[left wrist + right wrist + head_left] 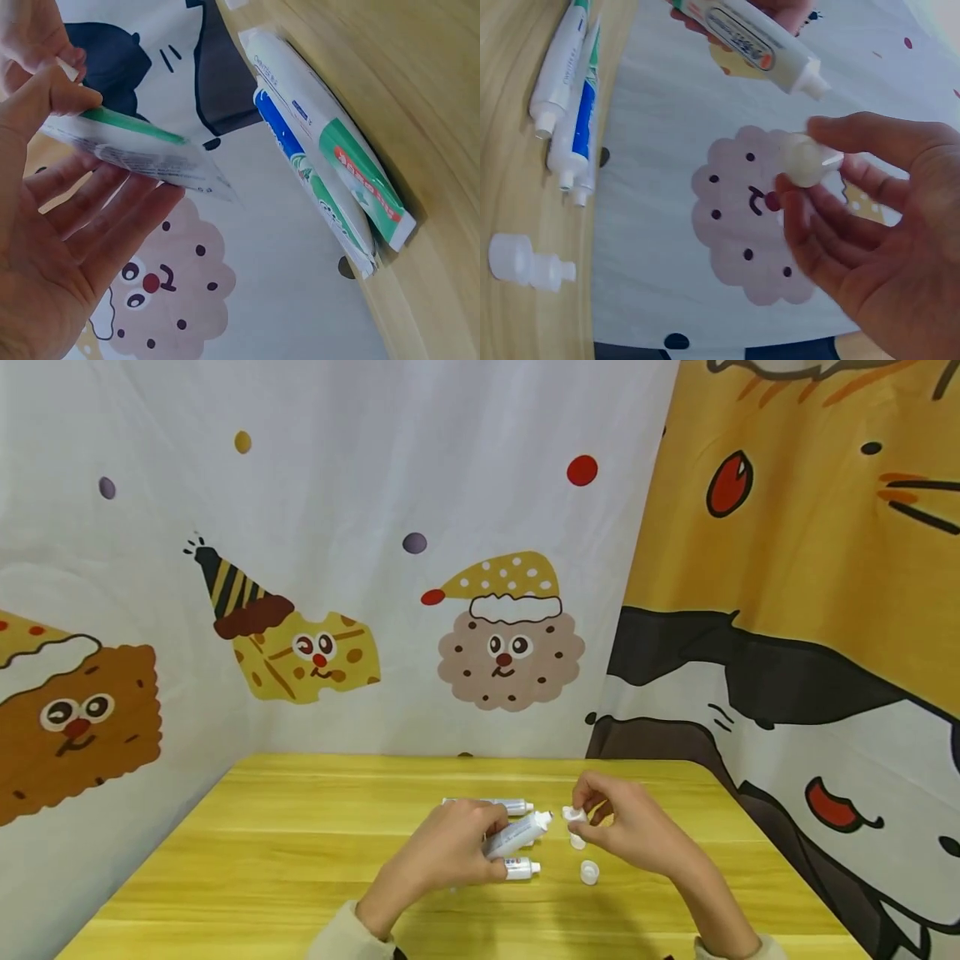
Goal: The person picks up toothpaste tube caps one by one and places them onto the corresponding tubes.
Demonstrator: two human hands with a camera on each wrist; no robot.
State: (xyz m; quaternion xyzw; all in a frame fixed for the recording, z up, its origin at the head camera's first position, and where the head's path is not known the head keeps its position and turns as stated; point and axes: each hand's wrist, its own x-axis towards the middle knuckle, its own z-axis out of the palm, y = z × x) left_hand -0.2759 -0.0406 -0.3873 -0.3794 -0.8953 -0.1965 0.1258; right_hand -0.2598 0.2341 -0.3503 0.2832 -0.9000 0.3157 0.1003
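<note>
My left hand [450, 839] grips a white toothpaste tube [517, 835] above the table, its nozzle pointing right. A green stripe shows on this tube [142, 127] in the left wrist view. Its nozzle [812, 81] is bare in the right wrist view. My right hand [637, 827] pinches a white cap [802, 160] between thumb and fingers, a little apart from the nozzle. Under the left hand lie several more toothpaste tubes, one at the front [520, 868] and one at the back [510, 807], partly hidden by the hand.
Several loose white caps stand on the yellow wooden table [285, 835], a larger one [589, 872] nearest me and another [577, 842] below my right hand. A cartoon-printed curtain [337, 485] hangs behind the table and along both sides.
</note>
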